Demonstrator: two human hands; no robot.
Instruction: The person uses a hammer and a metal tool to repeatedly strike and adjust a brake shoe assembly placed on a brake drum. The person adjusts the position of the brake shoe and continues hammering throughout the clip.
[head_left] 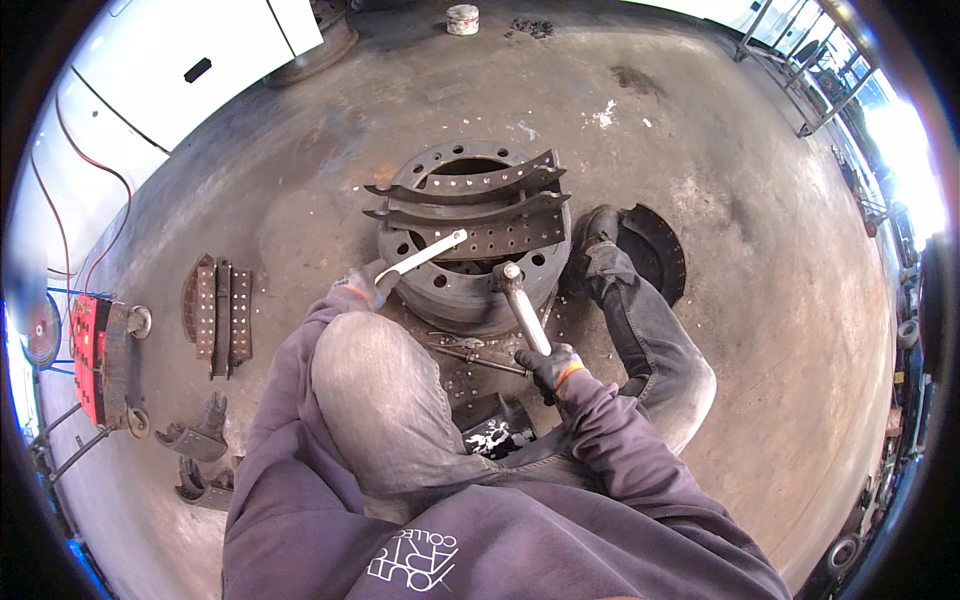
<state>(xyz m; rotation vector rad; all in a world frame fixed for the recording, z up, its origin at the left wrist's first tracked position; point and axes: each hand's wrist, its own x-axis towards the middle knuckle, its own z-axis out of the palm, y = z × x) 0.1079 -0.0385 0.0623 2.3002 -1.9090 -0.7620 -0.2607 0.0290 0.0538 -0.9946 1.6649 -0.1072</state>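
Observation:
My left hand (368,283), in a dark glove, is closed round one end of a pale flat bar (428,256) with a small hole in its far end. The bar slants up over the near left part of a brake drum (455,305). Across the drum's top lies a curved brake shoe (510,236) with rows of holes. My right hand (553,370), also gloved, grips a hammer (527,318) by its light handle. The hammer's head is raised near the drum's front edge, apart from the bar. The fingertips of my left hand are partly hidden.
Pliers (457,342) and a metal rod (482,360) lie before the drum among small scattered bits. A dark can (500,435) sits between my legs. Another shoe (662,255) is beside my right foot. Riveted shoes (222,315) and a red machine (92,360) stand left.

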